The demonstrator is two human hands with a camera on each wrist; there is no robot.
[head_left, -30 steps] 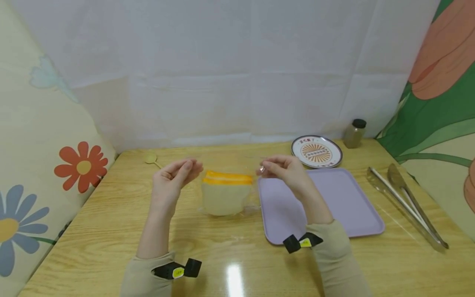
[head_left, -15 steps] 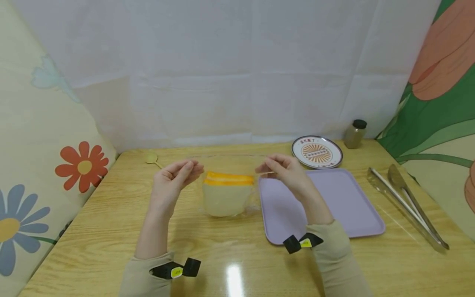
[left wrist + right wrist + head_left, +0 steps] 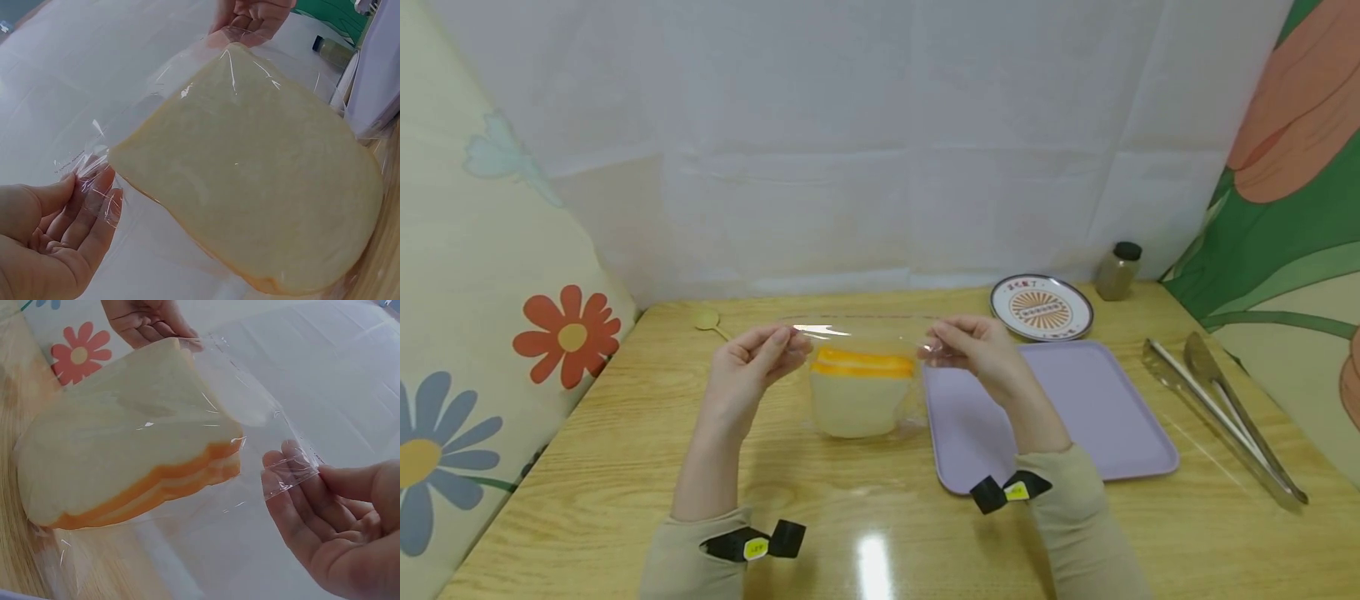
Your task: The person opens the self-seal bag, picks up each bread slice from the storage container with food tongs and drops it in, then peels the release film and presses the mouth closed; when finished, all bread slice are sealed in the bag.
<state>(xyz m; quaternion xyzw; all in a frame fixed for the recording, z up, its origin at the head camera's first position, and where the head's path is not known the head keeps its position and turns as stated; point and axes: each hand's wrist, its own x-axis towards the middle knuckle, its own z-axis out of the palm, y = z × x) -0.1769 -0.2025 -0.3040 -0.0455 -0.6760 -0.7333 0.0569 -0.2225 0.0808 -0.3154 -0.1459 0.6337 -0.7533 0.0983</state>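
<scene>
Bread slices (image 3: 861, 404) with orange-brown crusts stand upright inside a clear plastic bag (image 3: 887, 327), low over the table; whether the bag touches the wood I cannot tell. My left hand (image 3: 747, 358) pinches the bag's upper left corner between thumb and fingers. At the upper right corner, my right hand (image 3: 985, 350) pinches the film in the same way. The right wrist view shows two slices (image 3: 144, 431) lying face to face, with bag film reaching past their crusts. Crumpled film lies across the left fingers (image 3: 94, 225) in the left wrist view.
A lilac tray (image 3: 1112, 408) lies beneath and beyond the right forearm. Behind it are a patterned plate (image 3: 1040, 307) and a black-lidded jar (image 3: 1117, 272). Metal tongs (image 3: 1225, 417) lie at the right, a yellow spoon (image 3: 707, 321) at the back left.
The bag's upper film now shows as a broad, shiny band between both hands, where it was hardly visible before. The bread has dipped very slightly. Both hands stay nearly in place.
</scene>
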